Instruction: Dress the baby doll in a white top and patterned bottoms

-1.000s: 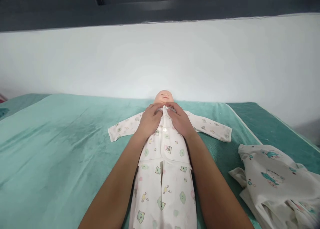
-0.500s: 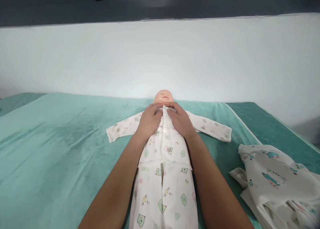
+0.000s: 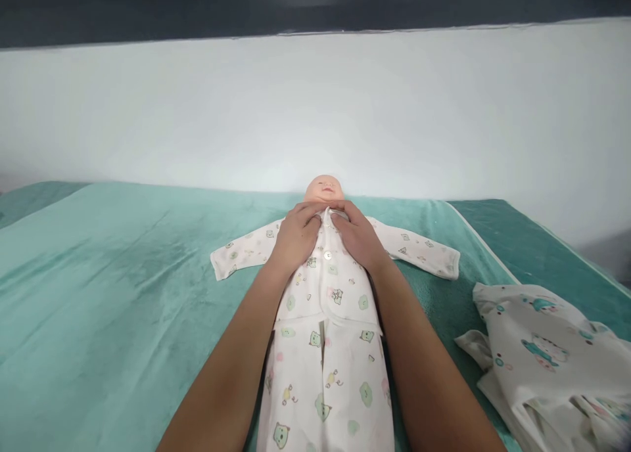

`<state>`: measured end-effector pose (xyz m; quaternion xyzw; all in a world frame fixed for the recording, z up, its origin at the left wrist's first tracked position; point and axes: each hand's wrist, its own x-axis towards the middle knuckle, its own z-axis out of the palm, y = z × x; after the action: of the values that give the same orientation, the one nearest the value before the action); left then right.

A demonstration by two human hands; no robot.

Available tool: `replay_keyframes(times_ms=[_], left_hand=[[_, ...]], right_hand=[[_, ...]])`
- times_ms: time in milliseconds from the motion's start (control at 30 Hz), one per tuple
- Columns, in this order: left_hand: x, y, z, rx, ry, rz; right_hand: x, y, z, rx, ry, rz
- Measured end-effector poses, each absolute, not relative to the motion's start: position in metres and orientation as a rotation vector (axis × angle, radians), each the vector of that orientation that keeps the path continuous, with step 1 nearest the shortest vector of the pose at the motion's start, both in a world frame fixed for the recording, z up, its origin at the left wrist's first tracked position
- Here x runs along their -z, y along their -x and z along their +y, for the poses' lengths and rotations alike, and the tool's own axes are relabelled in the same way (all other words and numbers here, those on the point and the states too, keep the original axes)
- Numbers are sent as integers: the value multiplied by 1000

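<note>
A baby doll (image 3: 324, 188) lies on its back, head toward the wall, dressed in a white printed baby shirt (image 3: 340, 301) and matching trousers (image 3: 355, 399). The shirt's sleeves spread out to both sides, and a button shows at mid-chest. At the collar, my left hand (image 3: 299, 232) holds the shirt's left edge, fingers curled over the neckline and thumb on the chest. Opposite it, my right hand (image 3: 359, 232) grips the other side of the collar in the same way. The fingertips nearly meet under the doll's chin and are partly hidden.
A green plush blanket (image 3: 123, 294) covers the surface beneath the doll. To the right lies a crumpled white printed garment or cloth (image 3: 557, 347). A white wall (image 3: 315, 110) rises behind the doll's head, with a dark band (image 3: 394, 8) above it.
The view has shifted slightly. Both hands stay at the collar, with the fingers a little closer together under the chin.
</note>
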<state>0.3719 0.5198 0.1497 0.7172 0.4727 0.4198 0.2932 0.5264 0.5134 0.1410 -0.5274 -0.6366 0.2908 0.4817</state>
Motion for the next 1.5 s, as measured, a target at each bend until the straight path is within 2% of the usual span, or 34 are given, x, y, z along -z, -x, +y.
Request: replay_keyframes(times_ms=[800, 1000, 1200, 1500], left_hand=[[-146, -372, 521, -1190, -1863, 1242], [-152, -372, 510, -1232, -1754, 1254], [-146, -364, 491, -1242, -1813, 1203], [-137, -360, 488, -1321, -1762, 1155]], right_hand=[[-137, -526, 512, -678, 1213, -1475], [-137, -527, 512, -574, 1131, -1451], [-142, -521, 489, -440, 1159, -1451], [-132, -516, 457, -507, 1122, -1420]])
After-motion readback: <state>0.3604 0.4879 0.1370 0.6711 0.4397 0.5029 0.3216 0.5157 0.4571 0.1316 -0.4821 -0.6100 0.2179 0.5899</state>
